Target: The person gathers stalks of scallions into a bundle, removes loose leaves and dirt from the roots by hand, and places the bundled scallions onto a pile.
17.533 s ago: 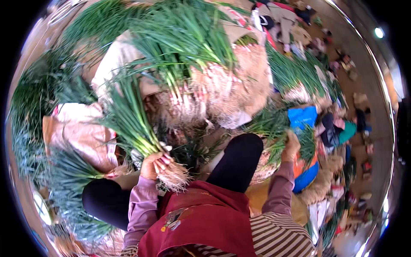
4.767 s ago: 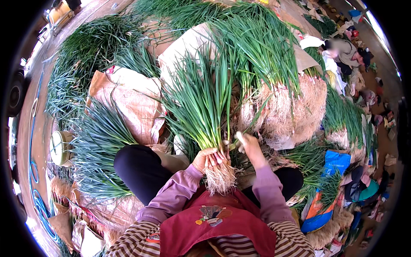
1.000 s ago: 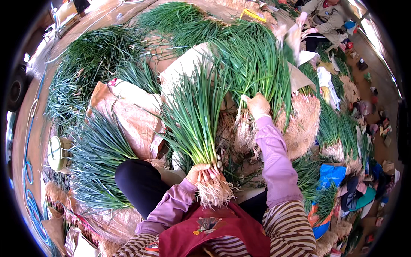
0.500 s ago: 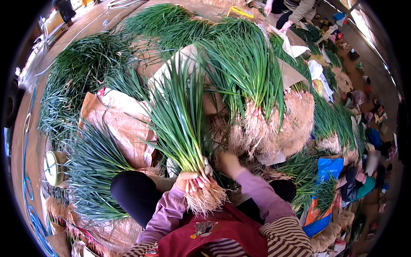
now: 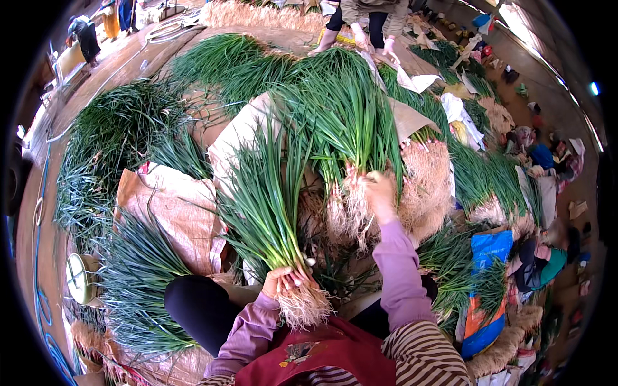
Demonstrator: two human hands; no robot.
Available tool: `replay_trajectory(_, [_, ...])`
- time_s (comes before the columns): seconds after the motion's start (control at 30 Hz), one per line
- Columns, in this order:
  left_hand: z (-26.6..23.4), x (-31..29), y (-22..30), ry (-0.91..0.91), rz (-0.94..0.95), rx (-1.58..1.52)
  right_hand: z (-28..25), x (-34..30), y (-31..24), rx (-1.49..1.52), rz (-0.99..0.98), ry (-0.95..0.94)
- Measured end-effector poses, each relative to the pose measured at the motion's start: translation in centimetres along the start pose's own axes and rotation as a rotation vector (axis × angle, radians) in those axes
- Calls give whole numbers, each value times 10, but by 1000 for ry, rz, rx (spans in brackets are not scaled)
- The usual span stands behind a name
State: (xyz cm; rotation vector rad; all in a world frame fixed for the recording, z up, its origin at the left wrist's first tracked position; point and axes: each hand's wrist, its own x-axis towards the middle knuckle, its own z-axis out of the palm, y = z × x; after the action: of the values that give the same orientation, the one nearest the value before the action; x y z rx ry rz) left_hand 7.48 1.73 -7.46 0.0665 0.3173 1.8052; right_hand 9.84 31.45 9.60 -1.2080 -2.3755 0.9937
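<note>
My left hand (image 5: 278,282) is closed round the pale stems of a bunch of green onions (image 5: 277,225). Its leaves point away from me and its tangled roots hang over my apron. Farther off and to the right, my right hand (image 5: 380,193) reaches into a larger heap of green onions (image 5: 357,116). The fingers there are curled on the stems just above the roots; how many stalks they hold is hidden.
Brown sacking (image 5: 170,209) lies left of the held bunch, among more onion heaps (image 5: 138,270). A round green-and-white container (image 5: 80,278) stands far left, near a blue hose (image 5: 44,315). At right is a blue-and-orange bag (image 5: 486,296). Another person (image 5: 370,26) bends over the far side.
My right hand has moved from beside the held bunch out to the heap and closed on stems there. My left hand still grips its bunch. The view has shifted, showing more of the other person.
</note>
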Motion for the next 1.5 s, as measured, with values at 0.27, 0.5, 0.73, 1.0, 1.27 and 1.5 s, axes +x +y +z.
replay_trajectory(0.27, [-32, 12, -17, 13, -8, 132, 62, -170, 59, 27, -353, -413])
replay_trajectory(0.5, [-12, 10, -12, 56, -79, -6, 74, -126, 44, 416, -47, -340])
replay_trajectory(0.73, [-3, 3, -16, 169, -88, 28, 102, -147, 51, 84, -413, -130])
replay_trajectory(1.0, [-11, 1, -20, 126, 25, -167, 95, -76, 91, -619, -175, -624])
replay_trajectory(1.27, [23, 7, -12, 24, 8, -189, 61, 61, 50, -738, -87, -79])
replay_trajectory(1.5, [27, 4, 8, -217, 94, -171, 98, -83, 80, -769, -422, -577])
